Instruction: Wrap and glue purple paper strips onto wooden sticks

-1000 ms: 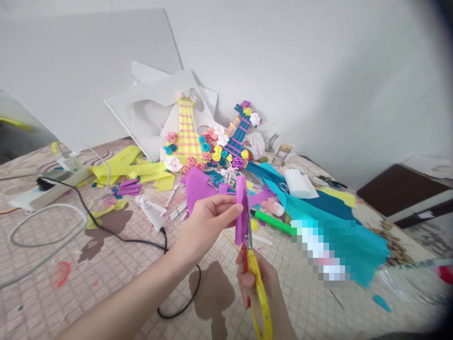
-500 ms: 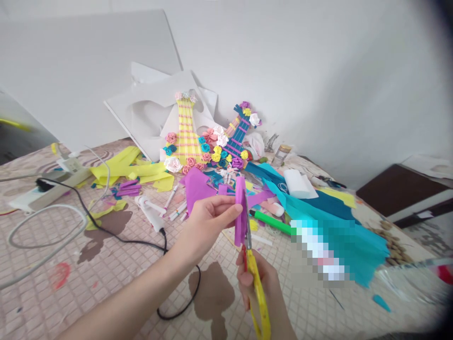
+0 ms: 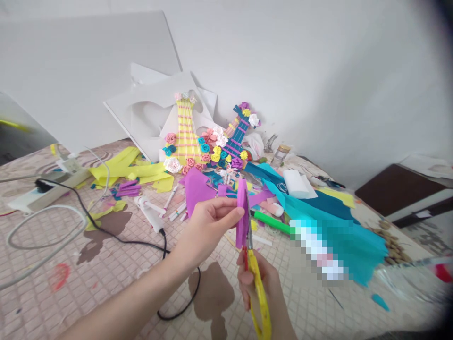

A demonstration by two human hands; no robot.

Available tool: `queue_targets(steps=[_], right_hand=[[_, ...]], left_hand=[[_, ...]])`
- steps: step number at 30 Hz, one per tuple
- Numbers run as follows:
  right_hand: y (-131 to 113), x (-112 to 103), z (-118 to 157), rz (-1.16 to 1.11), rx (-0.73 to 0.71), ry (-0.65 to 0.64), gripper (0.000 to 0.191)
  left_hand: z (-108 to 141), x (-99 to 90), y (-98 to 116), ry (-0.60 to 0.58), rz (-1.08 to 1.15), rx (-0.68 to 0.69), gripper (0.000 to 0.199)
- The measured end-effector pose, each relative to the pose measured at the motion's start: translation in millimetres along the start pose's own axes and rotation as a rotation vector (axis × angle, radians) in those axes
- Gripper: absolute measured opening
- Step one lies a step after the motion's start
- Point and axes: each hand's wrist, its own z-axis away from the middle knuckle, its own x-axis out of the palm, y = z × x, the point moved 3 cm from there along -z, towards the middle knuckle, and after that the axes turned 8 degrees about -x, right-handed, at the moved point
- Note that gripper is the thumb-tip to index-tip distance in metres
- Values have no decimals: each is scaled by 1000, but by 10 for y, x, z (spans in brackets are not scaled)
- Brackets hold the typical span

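Note:
My left hand (image 3: 215, 224) pinches a folded strip of purple paper (image 3: 241, 226) between thumb and fingers, holding it upright above the table. Yellow-handled scissors (image 3: 260, 293) are gripped in my right hand (image 3: 262, 278), just below the strip. Their metal blades point away from me and lie along the strip's right side, close against it. How far the blades are parted is hard to tell. Behind the strip lies a larger purple sheet (image 3: 198, 189).
Two flower-trimmed guitar shapes, one yellow (image 3: 186, 123) and one blue (image 3: 239, 137), stand at the back. A glue gun (image 3: 150, 215) with a black cord and a power strip (image 3: 46, 191) lie left. Teal paper (image 3: 354, 245), a green marker (image 3: 272, 222) and a white roll (image 3: 297, 184) lie right.
The purple strip and my left hand have shifted very slightly to the right and down. The scissors stay beside the strip in my right hand.

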Motion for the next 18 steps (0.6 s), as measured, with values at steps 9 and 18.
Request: queue_targets(steps=[9, 18], right_hand=[[32, -5, -4, -39, 21, -2, 57], [14, -14, 26, -52, 2, -5, 51]], left_hand=[[27, 26, 65, -32, -77, -5, 19], [14, -3, 80, -76, -103, -3, 20]])
